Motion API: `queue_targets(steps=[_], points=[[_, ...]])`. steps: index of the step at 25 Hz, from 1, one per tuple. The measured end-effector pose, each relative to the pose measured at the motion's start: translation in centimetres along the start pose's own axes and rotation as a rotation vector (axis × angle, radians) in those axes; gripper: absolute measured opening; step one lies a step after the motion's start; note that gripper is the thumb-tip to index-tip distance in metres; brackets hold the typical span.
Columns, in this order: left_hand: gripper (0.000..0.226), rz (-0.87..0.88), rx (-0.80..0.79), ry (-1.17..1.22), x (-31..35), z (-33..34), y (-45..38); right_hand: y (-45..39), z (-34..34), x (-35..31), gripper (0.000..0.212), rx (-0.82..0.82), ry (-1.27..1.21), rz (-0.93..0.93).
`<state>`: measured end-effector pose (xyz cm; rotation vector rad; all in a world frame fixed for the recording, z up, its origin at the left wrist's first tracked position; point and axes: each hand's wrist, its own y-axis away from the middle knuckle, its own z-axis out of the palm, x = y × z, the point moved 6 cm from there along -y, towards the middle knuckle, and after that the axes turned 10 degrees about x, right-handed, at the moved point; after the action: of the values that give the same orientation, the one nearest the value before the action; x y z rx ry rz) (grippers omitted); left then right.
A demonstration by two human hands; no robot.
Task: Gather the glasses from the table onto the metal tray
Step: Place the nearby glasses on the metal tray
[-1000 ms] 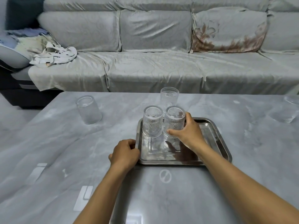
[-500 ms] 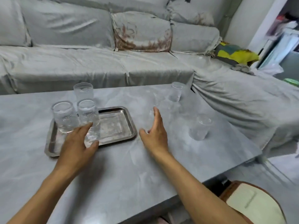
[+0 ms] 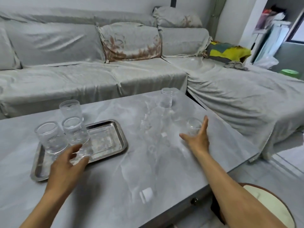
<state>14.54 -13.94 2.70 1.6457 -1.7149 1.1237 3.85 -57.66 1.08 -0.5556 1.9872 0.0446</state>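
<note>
The metal tray (image 3: 107, 142) lies on the grey table at the left. Two ribbed glasses stand on its left half, one at the left (image 3: 50, 137) and one beside it (image 3: 74, 131). A third ribbed glass (image 3: 71, 110) stands just behind the tray. My left hand (image 3: 67, 167) hovers open over the tray's front edge. My right hand (image 3: 197, 139) is open with fingers spread, right in front of a small clear glass (image 3: 194, 127) near the table's right edge. Another glass (image 3: 166, 99) stands at the far right corner.
The grey marble table (image 3: 131, 178) ends close on the right. A grey-covered corner sofa (image 3: 98, 76) wraps the far and right sides. A round stool (image 3: 271, 208) stands at the bottom right. A green stool (image 3: 289, 73) is far right.
My view has swung right. My right hand left the glass on the tray and reached right to the small glass. My left hand opened above the tray's front edge.
</note>
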Motion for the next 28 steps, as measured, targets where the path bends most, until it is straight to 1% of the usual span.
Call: queue_targets(steps=[1, 3, 4, 6, 8, 10, 11, 13, 14, 16, 18, 21, 23, 25, 27, 28], points=[[0.040, -0.036, 0.014, 0.028, -0.2, -0.4, -0.2, -0.1, 0.2, 0.1, 0.109, 0.016, 0.022, -0.009], [0.035, -0.159, 0.038, 0.167, 0.0, -0.7, -0.4, 0.2, 0.4, -0.7, 0.089, 0.039, 0.063, -0.027], [0.032, -0.207, 0.066, 0.236, 0.1, -1.1, -0.4, 0.8, 1.1, -1.8, 0.083, 0.018, 0.051, -0.036], [0.027, -0.236, 0.128, 0.279, 0.0, -2.0, -0.8, 2.4, 2.8, -5.1, 0.079, -0.035, -0.035, -0.059], [0.027, -0.234, 0.199, 0.232, -0.9, -3.3, -1.8, 4.7, 5.6, -9.0, 0.083, -0.109, -0.195, -0.093], [0.027, -0.213, 0.245, 0.081, -2.6, -4.9, -2.4, 7.3, 9.2, -13.0, 0.091, -0.226, -0.335, -0.112], [0.029, -0.198, 0.251, -0.026, -3.9, -5.7, -2.6, 8.6, 11.3, -14.9, 0.093, -0.283, -0.358, -0.127], [0.038, -0.181, 0.196, -0.255, -6.8, -6.8, -3.8, 10.9, 15.4, -17.3, 0.090, -0.341, -0.328, -0.189], [0.043, -0.202, 0.152, -0.339, -8.3, -7.1, -4.3, 11.8, 17.3, -18.3, 0.086, -0.360, -0.301, -0.229], [0.046, -0.257, 0.088, -0.420, -10.4, -7.4, -4.8, 13.4, 20.9, -19.7, 0.083, -0.410, -0.223, -0.299], [0.035, -0.230, 0.071, -0.409, -11.2, -7.3, -4.9, 14.4, 23.8, -19.9, 0.084, -0.458, -0.140, -0.335], [0.018, -0.202, 0.096, -0.317, -11.3, -7.0, -5.1, 15.5, 26.1, -18.6, 0.083, -0.498, -0.094, -0.307], [0.017, -0.221, 0.113, -0.308, -11.3, -7.0, -5.4, 15.7, 26.5, -18.1, 0.082, -0.513, -0.103, -0.287], [0.018, -0.230, 0.117, -0.311, -11.4, -7.0, -5.4, 16.0, 26.7, -17.3, 0.088, -0.549, -0.084, -0.272], [0.020, -0.242, 0.099, -0.289, -11.5, -7.0, -5.4, 16.5, 26.3, -16.2, 0.098, -0.570, -0.077, -0.173], [0.021, -0.250, 0.093, -0.268, -11.4, -7.1, -5.4, 17.0, 25.8, -15.7, 0.098, -0.543, -0.088, -0.113]])
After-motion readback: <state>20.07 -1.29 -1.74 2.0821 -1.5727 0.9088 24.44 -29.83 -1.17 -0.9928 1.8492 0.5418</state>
